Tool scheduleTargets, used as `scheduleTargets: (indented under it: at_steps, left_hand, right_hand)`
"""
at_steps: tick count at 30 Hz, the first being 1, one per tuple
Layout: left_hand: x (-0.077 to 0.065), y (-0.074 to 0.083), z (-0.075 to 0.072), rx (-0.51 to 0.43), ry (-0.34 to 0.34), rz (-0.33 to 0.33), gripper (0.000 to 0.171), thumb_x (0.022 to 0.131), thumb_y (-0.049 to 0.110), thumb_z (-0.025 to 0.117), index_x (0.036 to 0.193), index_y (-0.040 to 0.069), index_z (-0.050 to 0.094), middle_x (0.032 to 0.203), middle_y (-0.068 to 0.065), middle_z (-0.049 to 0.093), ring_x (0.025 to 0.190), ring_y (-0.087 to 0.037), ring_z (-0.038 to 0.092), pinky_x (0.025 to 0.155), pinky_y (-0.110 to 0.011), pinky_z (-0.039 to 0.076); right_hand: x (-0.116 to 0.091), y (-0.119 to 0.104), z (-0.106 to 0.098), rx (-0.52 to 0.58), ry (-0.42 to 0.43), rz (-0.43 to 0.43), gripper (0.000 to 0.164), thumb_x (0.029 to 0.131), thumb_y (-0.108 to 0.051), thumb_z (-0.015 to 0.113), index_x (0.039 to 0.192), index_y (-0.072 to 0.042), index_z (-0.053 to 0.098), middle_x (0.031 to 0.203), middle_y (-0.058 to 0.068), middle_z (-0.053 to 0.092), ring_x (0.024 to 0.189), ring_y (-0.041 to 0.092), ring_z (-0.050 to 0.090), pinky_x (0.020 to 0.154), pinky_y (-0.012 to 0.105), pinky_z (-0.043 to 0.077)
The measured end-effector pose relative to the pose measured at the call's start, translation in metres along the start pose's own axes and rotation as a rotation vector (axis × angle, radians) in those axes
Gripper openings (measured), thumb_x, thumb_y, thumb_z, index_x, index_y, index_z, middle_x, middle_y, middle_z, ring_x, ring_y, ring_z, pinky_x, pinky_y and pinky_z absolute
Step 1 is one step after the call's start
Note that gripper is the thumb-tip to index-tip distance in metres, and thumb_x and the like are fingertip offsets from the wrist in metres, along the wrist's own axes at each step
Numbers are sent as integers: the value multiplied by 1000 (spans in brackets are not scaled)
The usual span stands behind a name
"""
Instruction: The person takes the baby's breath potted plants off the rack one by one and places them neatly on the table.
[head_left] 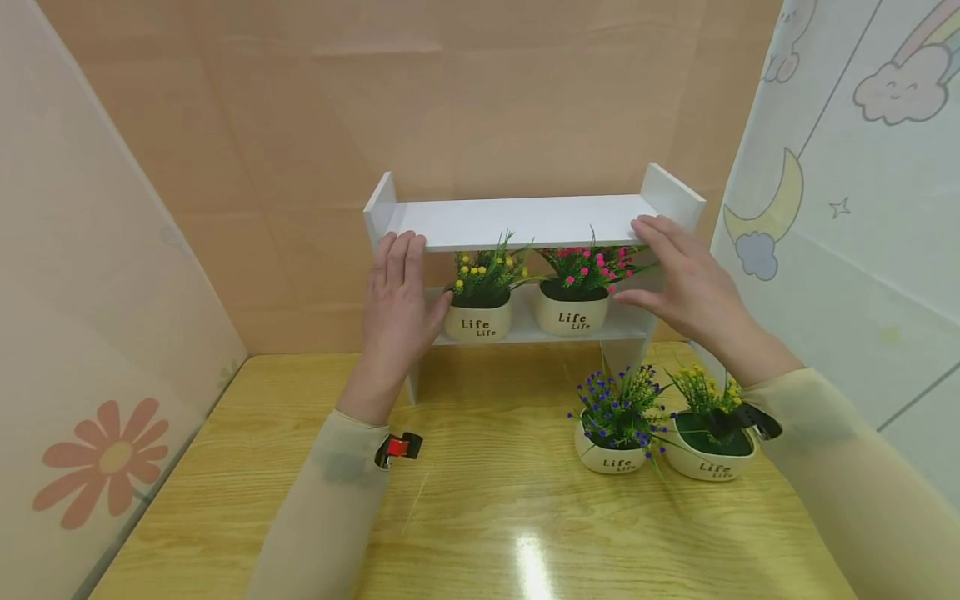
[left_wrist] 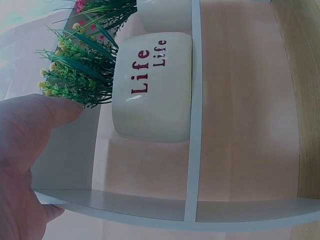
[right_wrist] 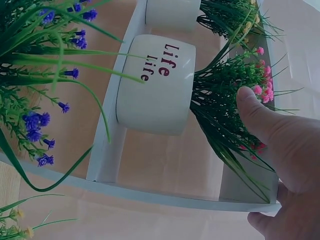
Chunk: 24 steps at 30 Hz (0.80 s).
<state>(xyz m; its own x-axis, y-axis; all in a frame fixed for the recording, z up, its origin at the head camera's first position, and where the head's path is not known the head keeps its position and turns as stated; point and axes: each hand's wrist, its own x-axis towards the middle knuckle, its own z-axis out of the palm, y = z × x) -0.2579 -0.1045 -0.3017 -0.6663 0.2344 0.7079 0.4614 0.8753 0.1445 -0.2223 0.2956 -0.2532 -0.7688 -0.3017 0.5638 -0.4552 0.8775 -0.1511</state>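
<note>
A white two-tier shelf [head_left: 517, 221] stands on the table against the back wall. My left hand [head_left: 397, 304] rests its fingertips on the upper board's left front corner, thumb spread below toward a pot of yellow flowers [head_left: 480, 312]. At the upper board's right end, my right hand [head_left: 690, 287] touches the front edge with its fingers. Its thumb is spread apart, near a pot of pink flowers [head_left: 572, 308]. Both cream pots, lettered "Life", sit on the lower board [head_left: 522, 329]. In the right wrist view, the right thumb overlaps the pink flowers [right_wrist: 267, 82].
On the wooden table [head_left: 465, 517], right of centre, stand a pot of purple flowers [head_left: 611, 454] and another pot of yellow flowers [head_left: 708, 458], under my right forearm. Patterned panels [head_left: 840, 275] flank the table. A tan sheet [head_left: 300, 167] hangs behind.
</note>
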Motion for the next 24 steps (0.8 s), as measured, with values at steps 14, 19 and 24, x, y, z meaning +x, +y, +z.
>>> scheduleTargets:
  at_steps: [14, 19, 24]
  left_hand:
    - [1, 0, -3, -27, -24, -18, 90, 99, 30, 85, 164, 0, 29, 168, -20, 31, 164, -40, 18, 132, -54, 23]
    - [1, 1, -5, -27, -47, -24, 90, 100, 30, 84, 165, 1, 28, 171, -19, 29, 165, -39, 16, 131, -55, 25]
    - [0, 3, -7, -55, -50, -25, 93, 100, 28, 84, 168, 0, 28, 174, -20, 27, 168, -38, 10, 133, -56, 21]
  right_hand:
    - [4, 7, 4, -27, -54, -31, 112, 79, -24, 103, 168, -5, 38, 171, 20, 40, 161, 42, 29, 123, 68, 35]
    - [3, 11, 6, -14, -47, -57, 114, 77, -24, 104, 168, -4, 38, 171, 20, 40, 160, 43, 29, 126, 65, 32]
    - [2, 14, 8, -1, -30, -75, 114, 76, -21, 105, 167, -3, 38, 169, 22, 39, 158, 45, 30, 126, 64, 31]
